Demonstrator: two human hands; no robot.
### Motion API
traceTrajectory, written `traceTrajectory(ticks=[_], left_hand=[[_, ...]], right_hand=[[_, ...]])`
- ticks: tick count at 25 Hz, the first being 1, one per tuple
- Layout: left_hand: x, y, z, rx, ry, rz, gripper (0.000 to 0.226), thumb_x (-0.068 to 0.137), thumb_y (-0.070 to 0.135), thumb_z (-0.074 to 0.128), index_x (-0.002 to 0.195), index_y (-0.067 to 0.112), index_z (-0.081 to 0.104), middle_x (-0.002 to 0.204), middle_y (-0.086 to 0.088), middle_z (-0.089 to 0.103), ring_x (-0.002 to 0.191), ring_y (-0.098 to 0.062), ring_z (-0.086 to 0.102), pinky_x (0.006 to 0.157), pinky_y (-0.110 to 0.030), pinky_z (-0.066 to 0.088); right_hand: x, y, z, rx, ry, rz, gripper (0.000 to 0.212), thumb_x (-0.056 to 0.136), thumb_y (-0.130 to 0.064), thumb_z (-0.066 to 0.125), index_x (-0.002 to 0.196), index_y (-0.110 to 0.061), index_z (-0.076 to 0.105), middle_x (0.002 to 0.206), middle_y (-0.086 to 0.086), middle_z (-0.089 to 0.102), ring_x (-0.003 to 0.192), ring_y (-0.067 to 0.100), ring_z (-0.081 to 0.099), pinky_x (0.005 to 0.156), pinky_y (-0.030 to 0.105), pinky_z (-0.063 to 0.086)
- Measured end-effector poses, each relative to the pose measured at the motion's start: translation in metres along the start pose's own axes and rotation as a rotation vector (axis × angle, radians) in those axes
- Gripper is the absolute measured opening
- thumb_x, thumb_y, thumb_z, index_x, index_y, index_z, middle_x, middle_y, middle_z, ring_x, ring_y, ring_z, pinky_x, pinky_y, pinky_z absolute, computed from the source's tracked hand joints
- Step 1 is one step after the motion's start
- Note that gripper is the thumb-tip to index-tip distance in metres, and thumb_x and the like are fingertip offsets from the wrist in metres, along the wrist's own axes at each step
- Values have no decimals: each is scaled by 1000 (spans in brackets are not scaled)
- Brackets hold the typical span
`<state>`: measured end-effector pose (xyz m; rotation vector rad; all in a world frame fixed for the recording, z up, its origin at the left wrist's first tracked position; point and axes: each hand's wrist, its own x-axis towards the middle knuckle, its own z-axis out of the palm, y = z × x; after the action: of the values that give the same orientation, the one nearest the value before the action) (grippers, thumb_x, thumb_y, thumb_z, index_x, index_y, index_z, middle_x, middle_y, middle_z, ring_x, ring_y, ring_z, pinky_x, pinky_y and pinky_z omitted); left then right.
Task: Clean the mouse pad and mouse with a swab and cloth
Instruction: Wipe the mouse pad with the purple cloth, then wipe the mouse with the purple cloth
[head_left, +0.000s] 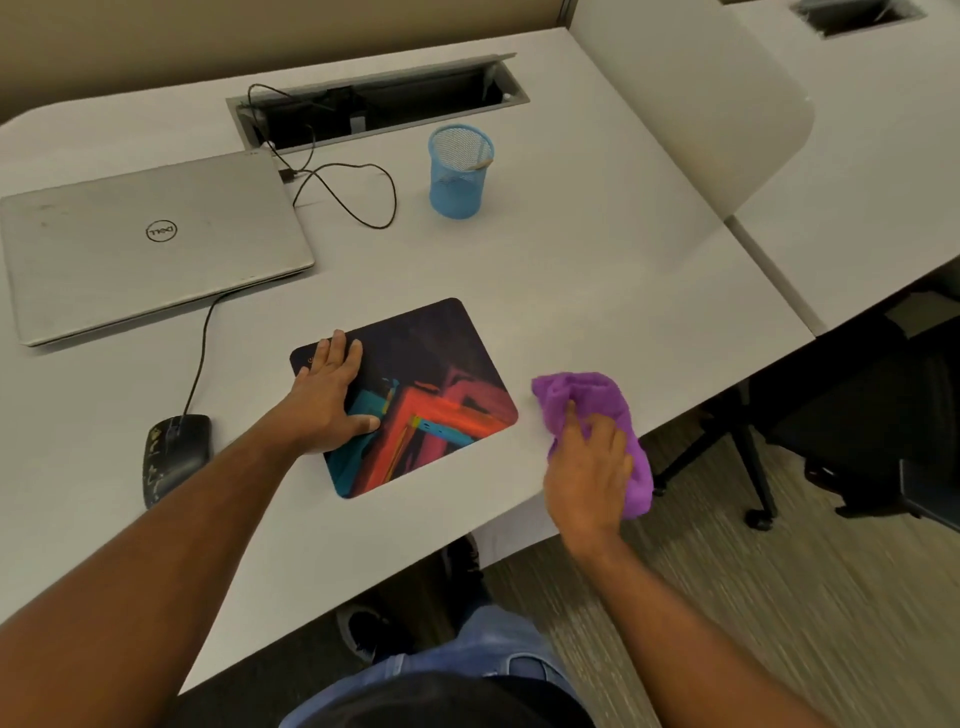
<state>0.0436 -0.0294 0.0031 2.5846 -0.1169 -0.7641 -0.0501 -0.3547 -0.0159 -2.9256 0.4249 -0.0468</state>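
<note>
A dark mouse pad with red, orange and teal shapes lies on the white table. My left hand presses flat on its left part, fingers spread, holding nothing. My right hand grips a bunched purple cloth just right of the pad, at the table's front edge. A black wired mouse with pale smudges sits to the left of the pad, its cable running up toward the laptop. A swab stick leans inside the blue cup.
A closed silver laptop lies at the back left. A blue mesh cup stands behind the pad. An open cable tray with a looping black cord is at the back. A black chair stands right of the table.
</note>
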Motion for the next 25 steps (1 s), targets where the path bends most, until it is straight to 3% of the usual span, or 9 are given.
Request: traceTrajectory(ticks=[2, 4, 6, 9, 11, 15, 18, 22, 25], left_hand=[[0, 0, 0, 8, 0, 3, 111, 87, 44, 71, 157, 22, -14, 162, 0, -25, 149, -21, -21, 120, -47, -3], [0, 0, 0, 19, 5, 4, 111, 87, 44, 71, 157, 21, -14, 162, -1, -25, 149, -21, -21, 120, -47, -2], [1, 0, 1, 27, 9, 3, 111, 87, 44, 71, 157, 21, -13, 162, -2, -25, 149, -22, -21, 120, -48, -2], [1, 3, 1, 40, 13, -11, 111, 87, 43, 71, 157, 20, -12, 163, -2, -23, 149, -23, -20, 120, -47, -3], [0, 4, 1, 26, 36, -14, 110, 87, 42, 72, 158, 19, -9, 164, -2, -21, 150, -23, -18, 120, -47, -1], [-14, 10, 4, -23, 112, -32, 104, 88, 44, 70, 159, 18, -2, 166, -1, -13, 152, -21, -8, 122, -46, 7], [-34, 11, 12, -58, 223, -57, 89, 92, 44, 65, 159, 18, 13, 167, 0, 1, 152, -22, 10, 120, -43, 23], [-75, -4, 19, -250, 495, -60, 58, 95, 39, 62, 148, 23, 42, 154, 1, 41, 138, -20, 43, 110, -36, 36], [-102, -26, 9, -319, 745, -113, 44, 93, 38, 65, 135, 26, 55, 137, 3, 58, 124, -18, 56, 103, -33, 42]], right_hand=[[-4, 23, -14, 177, 27, 144, 43, 94, -17, 54, 137, -21, 54, 117, 12, 52, 103, 32, 52, 81, 39, 49], [-3, 39, -21, 426, 151, 359, 25, 105, -33, 45, 123, -22, 58, 104, -6, 51, 97, 23, 59, 68, 16, 44], [-8, 32, -30, 448, 234, 389, 26, 107, -42, 47, 121, -23, 58, 97, -15, 48, 90, 16, 62, 58, 8, 41], [-27, -8, -25, 104, 195, -113, 45, 98, -25, 63, 142, -17, 55, 105, 4, 53, 84, 19, 56, 65, 22, 48], [-42, -30, -10, -41, 61, -281, 57, 95, -23, 67, 149, -18, 49, 111, 10, 55, 91, 21, 57, 68, 29, 52], [-32, 0, -14, 191, -26, 111, 40, 98, -24, 43, 138, -26, 47, 119, 11, 48, 96, 25, 50, 74, 37, 43], [-19, 42, -29, 211, 18, 326, 29, 100, -20, 39, 126, -14, 50, 115, 15, 48, 90, 31, 54, 73, 42, 45], [-6, 23, -51, 316, 88, 236, 17, 106, -24, 47, 93, -14, 54, 103, 5, 49, 71, 12, 54, 61, 26, 44], [1, -32, -61, 530, 8, 134, 16, 105, -26, 47, 97, -14, 55, 93, 2, 55, 75, 15, 60, 58, 23, 43]])
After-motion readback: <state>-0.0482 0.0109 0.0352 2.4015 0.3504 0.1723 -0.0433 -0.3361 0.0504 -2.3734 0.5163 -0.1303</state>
